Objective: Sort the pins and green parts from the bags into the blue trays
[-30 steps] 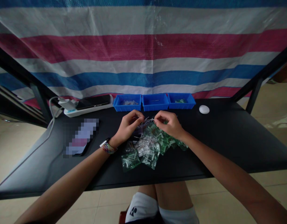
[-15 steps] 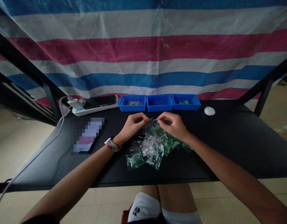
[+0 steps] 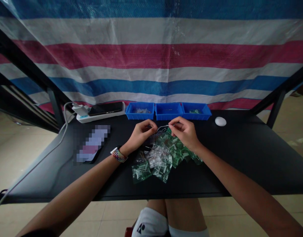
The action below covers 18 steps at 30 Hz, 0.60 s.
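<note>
My left hand (image 3: 141, 133) and my right hand (image 3: 185, 131) are both pinched closed above a heap of small clear and green plastic bags (image 3: 161, 154) on the black table (image 3: 240, 154). Between the fingertips of both hands runs a small bundle of thin metal-legged parts (image 3: 163, 126). A coloured band sits on my left wrist (image 3: 117, 154). Behind the hands stand three blue trays: left (image 3: 139, 110), middle (image 3: 168, 110), right (image 3: 196, 110), each with a few small parts inside.
A white power strip (image 3: 99, 115) with a dark phone lying on it sits at the back left, its cable trailing off the table's left edge. Another phone (image 3: 91, 146) lies left of my left hand. A white round object (image 3: 220, 121) lies right of the trays. A striped tarp hangs behind.
Both hands stay pinched on the thin parts over the bags. The view has shifted slightly; my right hand has turned a little and drawn the parts out.
</note>
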Each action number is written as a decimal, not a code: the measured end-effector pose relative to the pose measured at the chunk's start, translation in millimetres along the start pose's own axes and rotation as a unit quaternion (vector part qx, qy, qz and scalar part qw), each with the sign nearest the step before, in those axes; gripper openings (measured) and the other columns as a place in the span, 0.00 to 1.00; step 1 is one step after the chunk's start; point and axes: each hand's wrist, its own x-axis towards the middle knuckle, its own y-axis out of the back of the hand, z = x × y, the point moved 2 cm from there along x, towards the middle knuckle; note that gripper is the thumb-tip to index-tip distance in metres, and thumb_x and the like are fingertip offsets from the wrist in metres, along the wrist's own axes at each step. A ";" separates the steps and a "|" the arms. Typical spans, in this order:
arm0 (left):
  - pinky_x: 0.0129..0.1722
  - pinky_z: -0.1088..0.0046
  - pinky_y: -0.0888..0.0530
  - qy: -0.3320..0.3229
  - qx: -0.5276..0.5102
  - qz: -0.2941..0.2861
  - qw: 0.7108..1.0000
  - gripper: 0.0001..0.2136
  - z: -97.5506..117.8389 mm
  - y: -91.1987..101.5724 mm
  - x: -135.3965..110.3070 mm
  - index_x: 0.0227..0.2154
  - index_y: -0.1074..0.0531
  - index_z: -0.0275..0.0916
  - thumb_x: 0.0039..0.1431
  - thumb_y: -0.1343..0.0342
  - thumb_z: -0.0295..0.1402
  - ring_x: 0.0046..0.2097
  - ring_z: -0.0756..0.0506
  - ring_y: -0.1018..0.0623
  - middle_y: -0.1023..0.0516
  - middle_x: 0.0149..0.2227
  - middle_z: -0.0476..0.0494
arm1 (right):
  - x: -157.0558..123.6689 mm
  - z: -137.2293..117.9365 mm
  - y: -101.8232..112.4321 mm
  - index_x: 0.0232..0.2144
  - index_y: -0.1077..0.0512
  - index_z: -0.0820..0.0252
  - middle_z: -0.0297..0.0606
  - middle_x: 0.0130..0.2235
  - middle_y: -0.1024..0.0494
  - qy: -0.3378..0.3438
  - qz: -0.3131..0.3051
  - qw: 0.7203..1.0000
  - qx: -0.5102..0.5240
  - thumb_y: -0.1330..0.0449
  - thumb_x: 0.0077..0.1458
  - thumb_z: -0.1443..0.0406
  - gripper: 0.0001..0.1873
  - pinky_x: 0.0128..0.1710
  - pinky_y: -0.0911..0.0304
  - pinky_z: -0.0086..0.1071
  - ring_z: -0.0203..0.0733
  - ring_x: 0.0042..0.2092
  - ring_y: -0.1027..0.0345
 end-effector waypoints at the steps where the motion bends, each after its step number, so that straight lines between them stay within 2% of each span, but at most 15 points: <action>1: 0.36 0.73 0.28 -0.005 -0.002 0.005 1.000 0.14 -0.2 1.1 0.0 0.32 0.23 0.37 0.64 0.35 0.43 0.35 0.48 0.24 0.22 0.32 0.45 | 2.8 0.1 4.0 0.37 0.23 0.56 0.31 0.25 0.26 0.013 0.017 1.000 -0.013 0.32 0.61 0.57 0.10 0.26 0.35 0.32 0.38 0.26 0.30; 4: 0.36 0.72 0.29 -0.015 -0.001 0.015 1.000 0.14 -0.1 3.7 0.2 0.32 0.24 0.37 0.66 0.38 0.43 0.34 0.47 0.25 0.22 0.32 0.45 | 17.8 3.2 19.2 0.38 0.21 0.56 0.32 0.29 0.27 0.066 0.107 0.989 -0.072 0.33 0.62 0.56 0.10 0.27 0.38 0.32 0.37 0.27 0.33; 6: 0.36 0.72 0.29 -0.020 0.002 0.010 1.000 0.14 0.4 3.7 0.0 0.31 0.23 0.37 0.66 0.39 0.42 0.34 0.47 0.25 0.22 0.32 0.45 | 31.2 7.6 29.4 0.38 0.20 0.57 0.30 0.27 0.31 0.097 0.178 0.971 -0.127 0.34 0.62 0.56 0.11 0.28 0.41 0.32 0.37 0.27 0.38; 8: 0.36 0.71 0.30 -0.025 0.005 0.003 1.000 0.14 0.7 2.5 -0.5 0.30 0.23 0.37 0.66 0.39 0.42 0.34 0.47 0.26 0.22 0.31 0.45 | 44.6 12.9 37.4 0.40 0.18 0.59 0.27 0.23 0.37 0.093 0.197 0.956 -0.195 0.36 0.62 0.56 0.13 0.29 0.43 0.33 0.37 0.25 0.43; 12: 0.35 0.71 0.31 -0.030 0.005 0.008 0.999 0.14 -1.2 1.0 -1.9 0.29 0.24 0.37 0.66 0.40 0.41 0.33 0.47 0.26 0.23 0.30 0.45 | 57.2 14.0 55.3 0.47 0.16 0.63 0.26 0.19 0.38 0.079 0.163 0.931 -0.318 0.40 0.63 0.60 0.18 0.31 0.44 0.35 0.37 0.23 0.47; 15: 0.35 0.71 0.31 -0.028 0.012 0.017 0.999 0.13 -3.1 1.3 -2.1 0.27 0.25 0.37 0.65 0.41 0.39 0.33 0.47 0.27 0.23 0.29 0.46 | 52.2 7.5 76.1 0.41 0.15 0.62 0.29 0.19 0.34 0.079 0.145 0.912 -0.375 0.41 0.62 0.63 0.15 0.31 0.44 0.34 0.38 0.24 0.41; 18: 0.34 0.71 0.31 -0.025 0.016 0.019 0.999 0.12 -3.3 1.5 -1.4 0.27 0.26 0.37 0.65 0.41 0.38 0.32 0.47 0.27 0.23 0.29 0.46 | 44.9 8.5 95.1 0.34 0.16 0.59 0.31 0.22 0.27 0.015 0.013 0.909 -0.416 0.37 0.58 0.65 0.08 0.29 0.44 0.33 0.38 0.25 0.35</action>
